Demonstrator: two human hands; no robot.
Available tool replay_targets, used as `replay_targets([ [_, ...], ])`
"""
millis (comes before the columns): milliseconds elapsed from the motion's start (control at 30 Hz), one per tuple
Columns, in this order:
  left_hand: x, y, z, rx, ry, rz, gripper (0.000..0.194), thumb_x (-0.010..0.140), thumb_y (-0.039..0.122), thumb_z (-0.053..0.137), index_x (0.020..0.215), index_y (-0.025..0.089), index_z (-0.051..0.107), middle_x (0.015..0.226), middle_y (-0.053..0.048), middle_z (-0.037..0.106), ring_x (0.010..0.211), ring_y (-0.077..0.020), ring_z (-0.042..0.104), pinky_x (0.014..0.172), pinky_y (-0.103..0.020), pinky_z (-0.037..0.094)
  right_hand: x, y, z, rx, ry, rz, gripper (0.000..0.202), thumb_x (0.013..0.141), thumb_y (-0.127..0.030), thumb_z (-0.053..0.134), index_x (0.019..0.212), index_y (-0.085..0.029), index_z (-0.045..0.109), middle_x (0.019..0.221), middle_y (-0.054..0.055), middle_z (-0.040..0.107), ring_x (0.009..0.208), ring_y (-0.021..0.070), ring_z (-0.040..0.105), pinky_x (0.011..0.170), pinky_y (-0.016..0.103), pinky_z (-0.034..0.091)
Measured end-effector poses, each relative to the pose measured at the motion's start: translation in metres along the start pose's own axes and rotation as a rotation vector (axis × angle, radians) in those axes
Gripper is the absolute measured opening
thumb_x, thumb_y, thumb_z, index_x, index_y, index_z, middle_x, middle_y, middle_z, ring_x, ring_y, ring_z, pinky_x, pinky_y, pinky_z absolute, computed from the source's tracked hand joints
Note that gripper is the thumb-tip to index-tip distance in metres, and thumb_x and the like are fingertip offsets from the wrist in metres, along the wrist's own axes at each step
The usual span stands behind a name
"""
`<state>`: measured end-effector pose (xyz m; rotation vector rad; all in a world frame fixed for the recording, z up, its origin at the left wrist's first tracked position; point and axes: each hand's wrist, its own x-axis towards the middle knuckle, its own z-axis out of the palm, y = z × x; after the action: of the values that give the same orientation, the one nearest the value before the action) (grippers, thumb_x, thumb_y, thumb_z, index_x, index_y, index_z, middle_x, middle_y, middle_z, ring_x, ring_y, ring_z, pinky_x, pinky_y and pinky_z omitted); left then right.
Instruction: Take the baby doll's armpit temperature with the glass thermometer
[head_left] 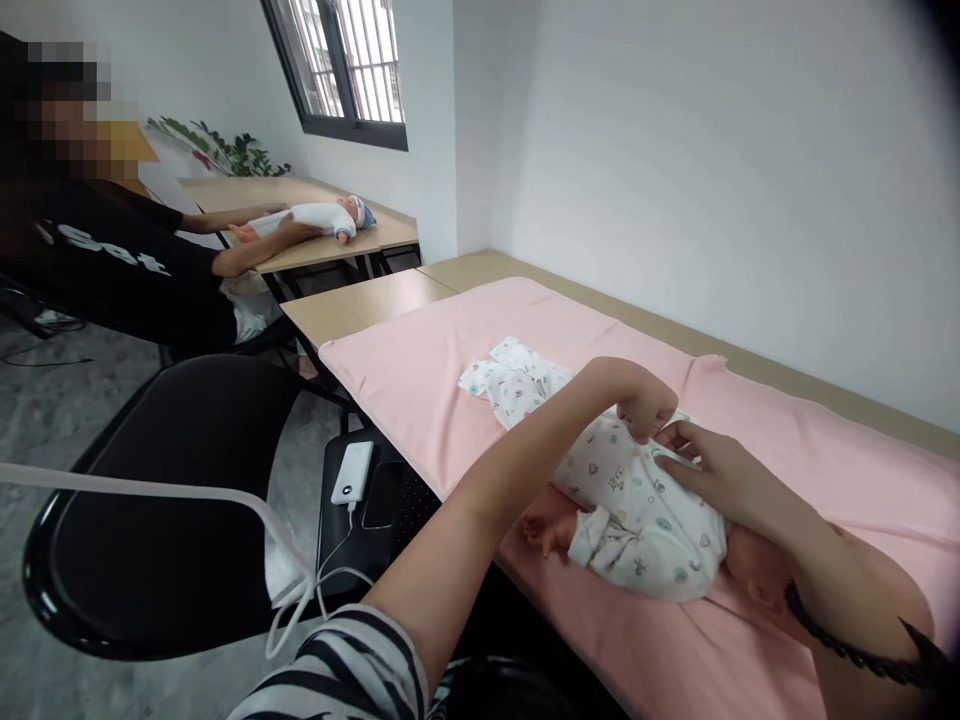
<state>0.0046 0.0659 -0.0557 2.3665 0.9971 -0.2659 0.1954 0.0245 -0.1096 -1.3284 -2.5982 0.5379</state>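
Clothed doll point(630, 505) lies by pink cloth point(405, 370)'s near edge, apparently for easy reach, left hand point(646, 402) curled, right hand point(709, 462) half-curled, meeting over its printed garment point(660, 550), likely steadying fabric; can't tell either's grip.

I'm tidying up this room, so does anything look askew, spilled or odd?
Nothing looks spilled or damaged. The pink blanket under the nearer doll looks rumpled, with creases and a bunched spot along its far edge. A white cable crosses in front of the black chair, looking loose.
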Motion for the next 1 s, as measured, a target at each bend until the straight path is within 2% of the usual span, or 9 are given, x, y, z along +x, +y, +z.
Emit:
replay_targets([
  [167,-0.012,-0.002,-0.002,-0.009,-0.013,-0.124,0.023,0.062,0.026,0.078,0.077,0.017,0.063,0.079,-0.005,0.064,0.081,-0.0246,0.061,0.078,-0.042,0.048,-0.002,0.001,-0.005,-0.019,0.026,0.040,0.022,0.084,-0.041,0.050,0.094,-0.025,0.059,0.095,0.002,0.070,0.081,0.0220,0.063,0.074,0.037,0.046],
  [300,-0.028,-0.004,-0.008,-0.067,-0.045,-0.190,0.027,0.064,0.026,0.078,0.085,0.018,0.062,0.089,-0.004,0.067,0.084,-0.0227,0.063,0.080,-0.039,0.051,-0.005,-0.005,-0.009,-0.079,0.044,0.129,0.018,0.082,-0.038,0.052,0.091,-0.024,0.059,0.093,0.002,0.070,0.080,0.0232,0.063,0.069,0.037,0.045],
  [367,-0.034,-0.005,-0.010,-0.089,-0.053,-0.189,0.026,0.067,0.026,0.075,0.089,0.019,0.063,0.096,-0.004,0.067,0.086,-0.0220,0.065,0.081,-0.038,0.052,-0.005,-0.013,-0.007,-0.053,0.102,0.074,0.020,0.083,-0.039,0.054,0.096,-0.024,0.058,0.096,0.004,0.069,0.085,0.0243,0.064,0.072,0.038,0.047],
  [433,-0.038,-0.006,-0.011,-0.125,-0.050,-0.172,0.025,0.068,0.023,0.073,0.090,0.018,0.063,0.100,-0.004,0.067,0.088,-0.0216,0.066,0.082,-0.037,0.053,-0.004,-0.023,-0.001,0.009,0.188,-0.058,0.025,0.087,-0.041,0.054,0.106,-0.024,0.056,0.106,0.005,0.068,0.096,0.0249,0.064,0.080,0.038,0.049],
  [533,-0.038,-0.009,-0.010,-0.175,-0.072,-0.155,0.022,0.064,0.016,0.072,0.082,0.016,0.060,0.097,-0.005,0.067,0.089,-0.0221,0.066,0.082,-0.037,0.054,0.000,-0.035,0.013,0.063,0.262,-0.204,0.025,0.095,-0.041,0.050,0.113,-0.024,0.054,0.117,0.007,0.066,0.107,0.0254,0.063,0.088,0.039,0.049],
  [700,-0.034,-0.011,-0.007,-0.183,-0.082,-0.230,0.029,0.054,0.013,0.077,0.079,0.015,0.063,0.088,-0.006,0.066,0.087,-0.0246,0.064,0.081,-0.039,0.054,0.009,-0.038,0.036,0.111,0.262,-0.207,0.019,0.097,-0.034,0.046,0.111,-0.023,0.052,0.117,0.009,0.068,0.106,0.0279,0.065,0.088,0.042,0.049],
  [900,-0.030,-0.009,-0.006,-0.129,-0.112,-0.293,0.050,0.055,0.017,0.081,0.103,0.015,0.069,0.080,-0.006,0.066,0.086,-0.0262,0.062,0.077,-0.038,0.053,0.015,-0.037,0.045,0.100,0.286,-0.190,0.018,0.096,-0.034,0.048,0.107,-0.023,0.058,0.109,0.007,0.071,0.101,0.0276,0.065,0.085,0.041,0.048],
  [1000,-0.028,-0.008,-0.005,-0.108,-0.102,-0.319,0.065,0.051,0.018,0.084,0.113,0.017,0.070,0.076,-0.006,0.066,0.088,-0.0286,0.061,0.078,-0.040,0.053,0.015,-0.037,0.043,0.068,0.293,-0.206,0.020,0.094,-0.033,0.050,0.104,-0.022,0.063,0.105,0.006,0.072,0.099,0.0273,0.064,0.085,0.040,0.048],
])
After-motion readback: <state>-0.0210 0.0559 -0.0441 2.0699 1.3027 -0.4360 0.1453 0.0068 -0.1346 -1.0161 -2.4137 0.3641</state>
